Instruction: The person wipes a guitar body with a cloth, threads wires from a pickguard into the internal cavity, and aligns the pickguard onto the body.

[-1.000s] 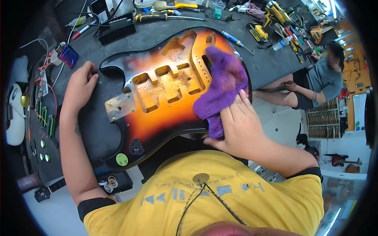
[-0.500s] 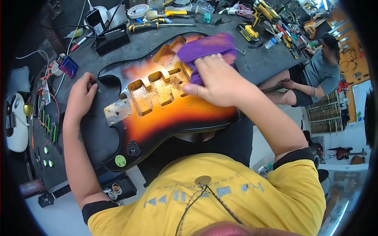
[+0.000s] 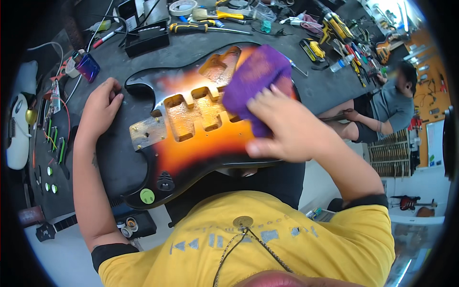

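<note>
A sunburst electric guitar body (image 3: 205,148) lies face up in front of me, orange in the middle and black round its rim. Its routed cavities are bare, and a metal plate (image 3: 147,133) with small brass posts covers the neck end. My right hand (image 3: 287,124) presses a bunched purple cloth (image 3: 258,76) against the body's right part, hiding the surface beneath. Resting on the bench just left of the body, my left hand (image 3: 103,105) has loosely curled fingers with nothing visible in them. A green smiley sticker (image 3: 147,195) sits on the lower left horn.
Along the back of the dark bench (image 3: 114,62) lie a screwdriver (image 3: 191,28), a black tray (image 3: 147,40), a brush (image 3: 220,15) and a yellow drill (image 3: 336,26). Wired electronics (image 3: 56,129) and a white guitar body (image 3: 18,134) are at left. Another person (image 3: 389,103) sits at right.
My right hand and the purple cloth have slid toward me and slightly right over the guitar body. My left hand stays beside it. The whole view has shifted a little.
</note>
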Tool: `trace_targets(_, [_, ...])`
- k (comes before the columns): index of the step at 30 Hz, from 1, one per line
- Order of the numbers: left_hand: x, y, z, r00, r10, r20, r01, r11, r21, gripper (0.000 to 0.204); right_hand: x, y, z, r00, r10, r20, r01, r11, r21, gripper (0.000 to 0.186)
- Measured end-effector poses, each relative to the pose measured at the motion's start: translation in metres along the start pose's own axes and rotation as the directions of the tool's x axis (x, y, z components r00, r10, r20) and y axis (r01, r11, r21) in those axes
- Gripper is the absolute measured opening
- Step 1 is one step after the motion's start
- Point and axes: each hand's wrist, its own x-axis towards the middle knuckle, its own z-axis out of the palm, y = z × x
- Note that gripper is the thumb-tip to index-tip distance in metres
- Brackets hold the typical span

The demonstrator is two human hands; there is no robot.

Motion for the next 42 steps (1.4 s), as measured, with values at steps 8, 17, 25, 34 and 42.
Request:
trace_targets(8, [0.014,-0.001,0.0,0.999,-0.011,0.048,0.012,1.0,-0.014,0.021,0.023,0.025,0.006,0.997,-0.042,-0.068,0.031,0.986,-0.161,0.103])
trace_targets(17, [0.012,-0.004,0.001,0.999,0.038,0.012,-0.037,0.999,-0.018,0.022,-0.04,-0.008,-0.005,0.999,-0.047,0.023,0.048,0.998,-0.045,0.12])
trace_targets(25, [0.008,-0.006,0.005,1.0,-0.027,-0.002,0.027,0.999,-0.031,0.022,0.039,0.025,0.007,0.994,0.019,-0.107,-0.034,0.99,-0.137,0.108])
trace_targets(34, [0.014,0.006,0.001,1.0,-0.014,0.016,0.014,1.0,-0.003,0.021,-0.022,0.006,-0.004,0.986,-0.139,-0.087,0.132,0.988,-0.082,0.112])
trace_targets(42, [0.005,-0.002,0.001,1.0,-0.006,-0.012,0.006,0.999,-0.048,0.021,0.017,0.047,0.004,0.993,0.052,-0.102,-0.052,0.999,0.004,0.101])
